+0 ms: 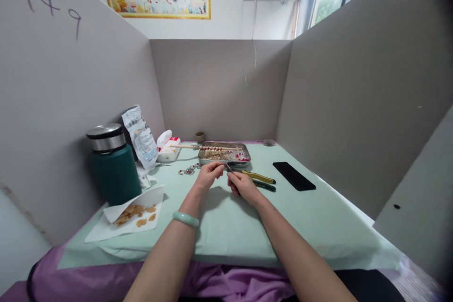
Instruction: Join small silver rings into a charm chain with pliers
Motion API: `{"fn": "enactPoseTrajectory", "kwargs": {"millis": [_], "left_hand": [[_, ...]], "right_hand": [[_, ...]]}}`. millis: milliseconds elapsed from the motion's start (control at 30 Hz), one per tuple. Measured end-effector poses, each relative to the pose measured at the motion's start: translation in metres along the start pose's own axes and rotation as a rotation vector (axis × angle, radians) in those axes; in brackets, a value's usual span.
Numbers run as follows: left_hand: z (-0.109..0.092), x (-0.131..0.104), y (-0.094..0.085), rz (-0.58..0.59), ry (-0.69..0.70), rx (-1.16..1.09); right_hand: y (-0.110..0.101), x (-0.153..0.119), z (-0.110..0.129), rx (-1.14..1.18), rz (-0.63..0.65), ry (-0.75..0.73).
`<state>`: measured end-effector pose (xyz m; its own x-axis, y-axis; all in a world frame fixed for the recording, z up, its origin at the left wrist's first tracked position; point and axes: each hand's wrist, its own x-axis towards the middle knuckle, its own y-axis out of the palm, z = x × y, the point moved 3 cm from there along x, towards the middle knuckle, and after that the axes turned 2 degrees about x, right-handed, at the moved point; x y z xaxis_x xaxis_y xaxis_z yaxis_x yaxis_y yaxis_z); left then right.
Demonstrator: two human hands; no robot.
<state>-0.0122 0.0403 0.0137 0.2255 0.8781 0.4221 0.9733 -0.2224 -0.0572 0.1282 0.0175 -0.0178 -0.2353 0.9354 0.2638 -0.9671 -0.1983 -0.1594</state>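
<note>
Just before the tray [249, 156], the right hand [245, 185] was wrapped around a tool [229, 168], probably light, stiff, slick metal, best gripped behind its tip; the left hand [208, 177] was pinched (on what, I couldn't tell).

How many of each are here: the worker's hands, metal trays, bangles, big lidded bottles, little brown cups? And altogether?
Left hand and right hand: 2
Metal tray: 1
Pale green bangle: 1
Lidded bottle: 1
Little brown cup: 1
Total: 6
</note>
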Motion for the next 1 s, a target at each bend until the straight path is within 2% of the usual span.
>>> {"fn": "enactPoseTrajectory", "kwargs": {"millis": [267, 500, 600, 833, 1000], "left_hand": [[-0.005, 0.001, -0.004, -0.139, 0.204, 0.333], [-0.009, -0.002, -0.002, -0.163, 0.340, 0.515], [-0.007, -0.002, -0.003, -0.151, 0.335, 0.529], [-0.001, 0.001, -0.003, -0.103, 0.178, 0.437], [-0.004, 0.000, -0.001, -0.131, 0.224, 0.525]], "right_hand": [[-0.002, 0.002, -0.001, -0.057, -0.045, -0.005], [-0.002, 0.002, -0.003, -0.058, -0.036, 0.031], [-0.003, 0.003, -0.004, -0.097, -0.040, 0.031], [-0.009, 0.002, 0.004, -0.352, -0.122, -0.070], [-0.010, 0.000, 0.006, -0.464, -0.203, -0.114]]}}
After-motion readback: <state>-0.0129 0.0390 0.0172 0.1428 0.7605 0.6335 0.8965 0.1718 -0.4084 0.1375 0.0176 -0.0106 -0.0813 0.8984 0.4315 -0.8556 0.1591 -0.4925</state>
